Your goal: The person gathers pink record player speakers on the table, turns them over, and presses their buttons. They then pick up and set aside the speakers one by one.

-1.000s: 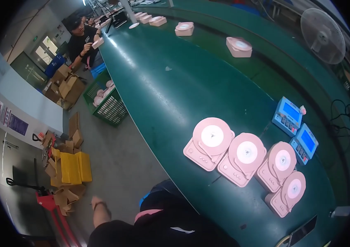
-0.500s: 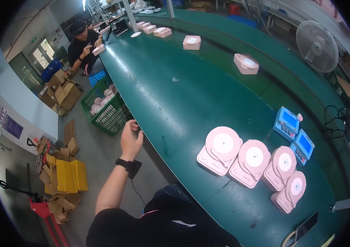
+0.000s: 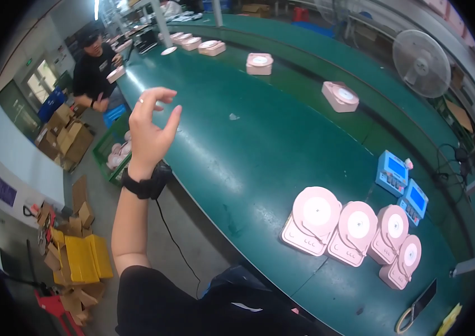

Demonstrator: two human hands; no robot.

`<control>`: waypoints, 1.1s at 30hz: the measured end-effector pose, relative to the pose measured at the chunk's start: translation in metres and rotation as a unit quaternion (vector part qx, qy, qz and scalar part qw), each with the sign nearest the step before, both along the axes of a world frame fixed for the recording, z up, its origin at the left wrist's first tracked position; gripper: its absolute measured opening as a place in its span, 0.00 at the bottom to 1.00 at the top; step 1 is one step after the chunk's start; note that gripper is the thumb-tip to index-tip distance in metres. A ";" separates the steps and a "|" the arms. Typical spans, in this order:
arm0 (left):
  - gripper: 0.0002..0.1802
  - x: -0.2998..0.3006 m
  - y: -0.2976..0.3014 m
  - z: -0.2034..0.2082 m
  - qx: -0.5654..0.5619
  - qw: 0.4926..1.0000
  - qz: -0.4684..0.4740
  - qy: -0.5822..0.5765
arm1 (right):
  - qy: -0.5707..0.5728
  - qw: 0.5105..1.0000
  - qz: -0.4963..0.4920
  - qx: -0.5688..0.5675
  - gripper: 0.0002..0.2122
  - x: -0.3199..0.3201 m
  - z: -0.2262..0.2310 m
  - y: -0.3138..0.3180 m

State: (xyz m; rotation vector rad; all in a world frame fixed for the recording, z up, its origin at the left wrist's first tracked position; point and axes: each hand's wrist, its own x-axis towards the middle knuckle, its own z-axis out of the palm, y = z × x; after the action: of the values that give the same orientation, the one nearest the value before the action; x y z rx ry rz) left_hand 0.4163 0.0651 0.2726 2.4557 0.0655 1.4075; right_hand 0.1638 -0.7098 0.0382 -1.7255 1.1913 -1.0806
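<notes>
My left hand (image 3: 151,130) is raised near the left edge of the green workbench (image 3: 204,173). Its fingers are curved and apart, with nothing between them. A black band with a cable circles that wrist. My right hand is out of view. Several pink devices shaped like small record players stand close together at the near right, including one on the left of the group (image 3: 313,219) and one at its right end (image 3: 401,262). Each has a round top with a white disc and a thin arm. Behind them are two blue devices with screens (image 3: 392,171).
More pink players (image 3: 340,96) stand along a dark strip at the far side. A green basket (image 3: 101,154) of pink parts is on the floor, left of the bench. A person (image 3: 93,70) sits at the far left. A fan (image 3: 421,56), phone (image 3: 425,297) and tape roll (image 3: 403,320) are at the right.
My left hand has risen and moved forward, from beside the bench edge to above it. The view has shifted slightly. The person at the far left has lowered an arm.
</notes>
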 end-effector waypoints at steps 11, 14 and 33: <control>0.17 0.249 -0.053 -0.016 0.008 0.969 -0.219 0.115 | 0.176 0.971 -0.152 -0.063 0.26 0.068 0.009 0.049; 0.27 0.307 -0.102 -0.062 -0.031 0.943 -0.241 0.229 | 0.408 0.864 -0.221 -0.196 0.25 0.074 0.017 0.069; 0.54 0.434 -0.253 -0.100 0.242 0.896 -0.216 0.302 | 0.309 0.931 -0.094 -0.167 0.20 0.079 0.047 0.101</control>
State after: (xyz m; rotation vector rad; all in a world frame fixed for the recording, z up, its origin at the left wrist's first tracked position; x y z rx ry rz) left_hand 0.8508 -0.1880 0.1726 2.9553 -0.7299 0.4735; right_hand 0.2430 -0.6092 0.0849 -2.3662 1.6525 -0.9075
